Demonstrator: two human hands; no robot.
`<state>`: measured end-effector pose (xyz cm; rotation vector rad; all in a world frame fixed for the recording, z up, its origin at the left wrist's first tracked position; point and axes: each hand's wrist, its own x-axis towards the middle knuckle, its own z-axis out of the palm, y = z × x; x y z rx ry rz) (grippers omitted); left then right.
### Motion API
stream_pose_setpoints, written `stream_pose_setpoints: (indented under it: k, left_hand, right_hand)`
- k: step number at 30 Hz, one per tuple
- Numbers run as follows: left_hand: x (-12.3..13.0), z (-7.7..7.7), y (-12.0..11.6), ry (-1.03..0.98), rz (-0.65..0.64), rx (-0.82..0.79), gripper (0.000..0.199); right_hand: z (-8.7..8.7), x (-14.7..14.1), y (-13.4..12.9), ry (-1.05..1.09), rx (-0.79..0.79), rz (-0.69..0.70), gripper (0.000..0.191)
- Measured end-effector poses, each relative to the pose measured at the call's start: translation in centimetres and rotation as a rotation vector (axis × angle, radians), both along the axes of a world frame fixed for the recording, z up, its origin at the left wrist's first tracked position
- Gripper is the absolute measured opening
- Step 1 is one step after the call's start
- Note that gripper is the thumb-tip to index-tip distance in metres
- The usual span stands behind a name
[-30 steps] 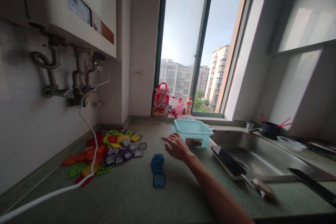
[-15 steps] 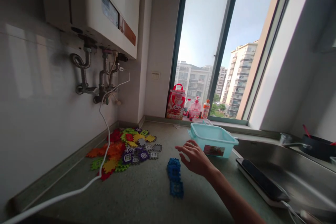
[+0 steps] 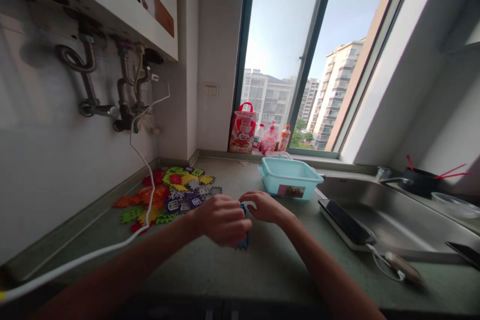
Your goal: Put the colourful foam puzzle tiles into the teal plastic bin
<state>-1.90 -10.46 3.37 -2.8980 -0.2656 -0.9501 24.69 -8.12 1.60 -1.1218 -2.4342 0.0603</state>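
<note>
Blue toy pieces [image 3: 243,243] stand on the grey-green counter [image 3: 210,280], mostly covered by my hands. My left hand [image 3: 224,220] is over them from the left, its fingers curled round their near part. At their far end my right hand [image 3: 261,206] has its fingers bent round a small white curved piece [image 3: 249,204], close beside the blue. Left of my hands lies a spread pile of colourful gear-edged pieces [image 3: 150,196], with purple and white window-shaped ones [image 3: 195,201] nearest my left hand.
A light-blue tub [image 3: 291,172] stands behind my right hand. To the right are the steel sink [image 3: 393,215], a phone on a white slab [image 3: 347,221] and a dark pot [image 3: 422,181]. A white cable [image 3: 90,256] crosses the left side. Bottles [image 3: 270,137] line the windowsill.
My left hand has come into view and closed over the blue pieces. My right hand has moved in beside them, with a white piece now at its fingers. The view has shifted.
</note>
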Motion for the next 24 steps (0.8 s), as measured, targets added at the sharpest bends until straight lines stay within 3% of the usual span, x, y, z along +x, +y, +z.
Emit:
stream_pose_setpoints:
  k: [3, 6, 10, 18, 24]
  left_hand:
    - [0.6, -1.0, 2.9, 0.069, -0.052, 0.058, 0.024]
    - [0.5, -1.7, 5.1, 0.09, -0.014, 0.002, 0.027]
    - [0.4, -2.8, 5.9, 0.156, -0.011, -0.073, 0.042]
    - [0.2, -3.6, 7.9, 0.146, 0.126, -0.214, 0.038]
    - [-0.3, -3.8, 8.5, 0.152, 0.184, -0.303, 0.046]
  right_hand:
    - [-0.6, 0.3, 0.6, -0.022, -0.076, 0.055, 0.053]
    - [-1.2, 0.6, 1.2, -0.025, -0.135, 0.111, 0.055]
    - [-2.0, 1.0, 2.0, -0.002, -0.119, 0.093, 0.047]
    - [-2.9, 2.2, 3.3, 0.004, -0.037, -0.044, 0.021]
    - [-3.4, 2.3, 3.7, 0.073, -0.091, -0.047, 0.021]
